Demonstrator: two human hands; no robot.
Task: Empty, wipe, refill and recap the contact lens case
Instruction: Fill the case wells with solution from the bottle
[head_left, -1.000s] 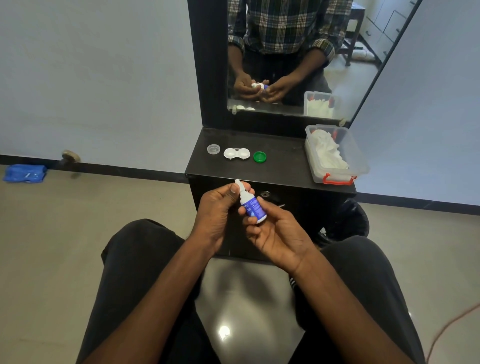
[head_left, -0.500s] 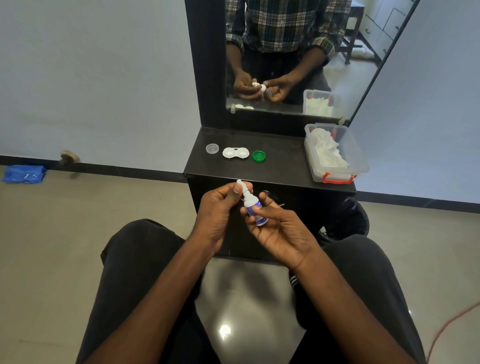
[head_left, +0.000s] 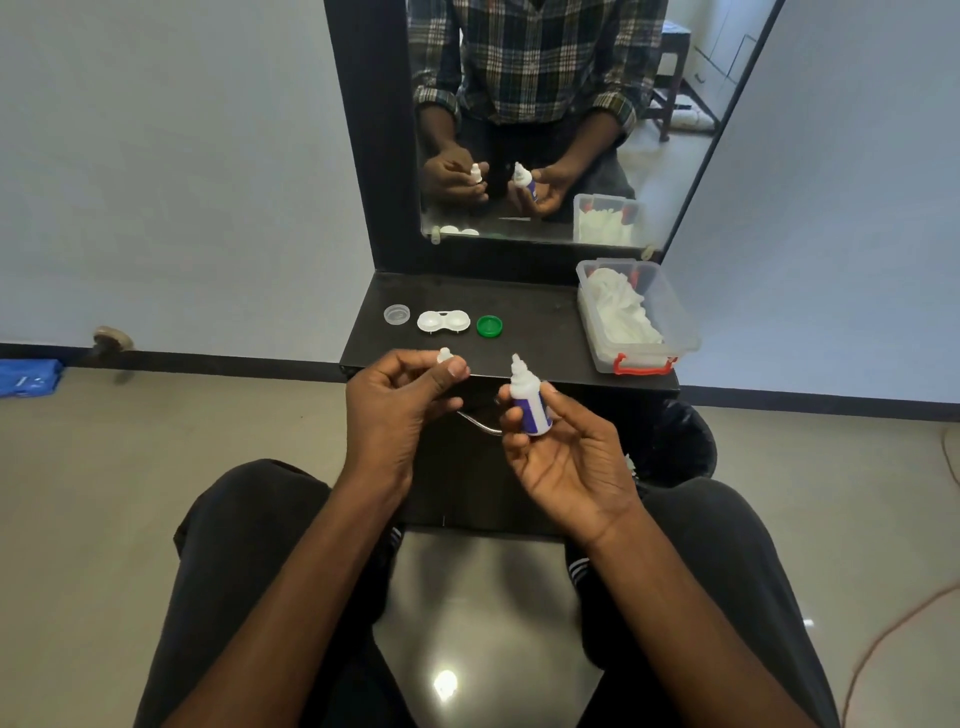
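Both forearms are extended from the lower frame toward the centre. The left hand is held back-up, fingers curled, thumb and forefinger pinched together. The right hand is turned palm-up at centre right, fingers curled.

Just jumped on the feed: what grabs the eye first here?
The two hands mid-frame: the right hand holds an uncapped solution bottle, the left hand pinches its white cap. Behind them on the black shelf sits the open lens case between a clear cap and a green cap.
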